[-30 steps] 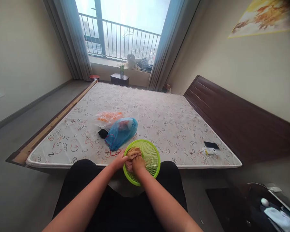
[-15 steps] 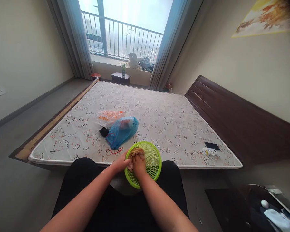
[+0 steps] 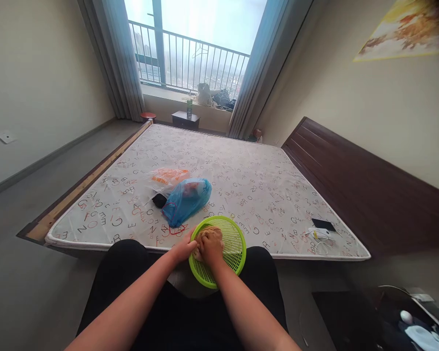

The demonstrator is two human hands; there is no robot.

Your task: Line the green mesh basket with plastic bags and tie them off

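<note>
Left hand (image 3: 185, 246) pinches left rim of green basket (image 3: 233, 243), thumb near cloth. Basket tilted above lap, between knees, at edge of mattress (image 3: 237, 165). Tan cloth (image 3: 208, 231) inside, on basket's left side — right hand (image 3: 212, 246) over it, fingers bent; whether gripping or merely pressing, cannot tell. Blue bag (image 3: 189, 201) lies just beyond basket — small black object (image 3: 159, 200) beside bag.

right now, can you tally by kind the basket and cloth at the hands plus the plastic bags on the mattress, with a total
Basket: 1, the green basket
Cloth: 1, the tan cloth
Plastic bags: 2, the blue bag and the clear bag with orange print
Total: 4
</note>
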